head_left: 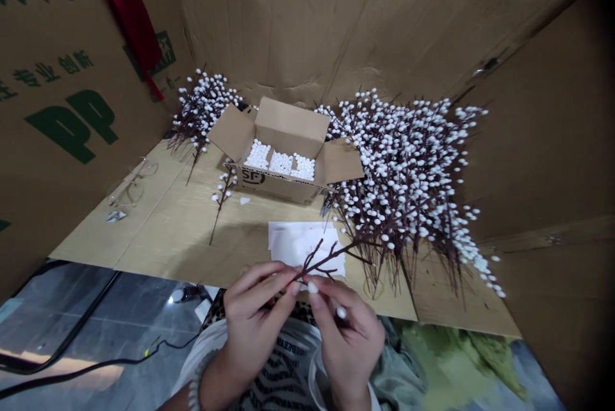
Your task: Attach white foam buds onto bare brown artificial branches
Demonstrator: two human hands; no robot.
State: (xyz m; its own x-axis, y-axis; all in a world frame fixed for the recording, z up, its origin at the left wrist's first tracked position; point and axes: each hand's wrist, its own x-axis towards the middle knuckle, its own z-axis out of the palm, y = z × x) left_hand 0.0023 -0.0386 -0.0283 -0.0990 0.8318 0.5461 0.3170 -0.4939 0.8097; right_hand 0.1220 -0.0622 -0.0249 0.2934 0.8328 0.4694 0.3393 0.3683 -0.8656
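Note:
In front of my body, my left hand (259, 301) pinches a dark brown artificial branch (331, 255) near one of its twig ends. The bare twigs fan out up and to the right, over a sheet of white paper (293, 238). My right hand (348, 334) is closed, with a small white berry (313, 287) between thumb and forefinger, close beside a twig tip. Another white berry (341, 312) shows among the curled fingers of that hand. Whether the first berry touches the twig, I cannot tell.
Behind the paper stands an open cardboard box (278, 190) with white berries in compartments. A large heap of berry branches (408, 174) lies right, a smaller bunch (204, 104) back left. One berried sprig (221, 196) lies left of the box. Cardboard walls (307, 20) enclose the table.

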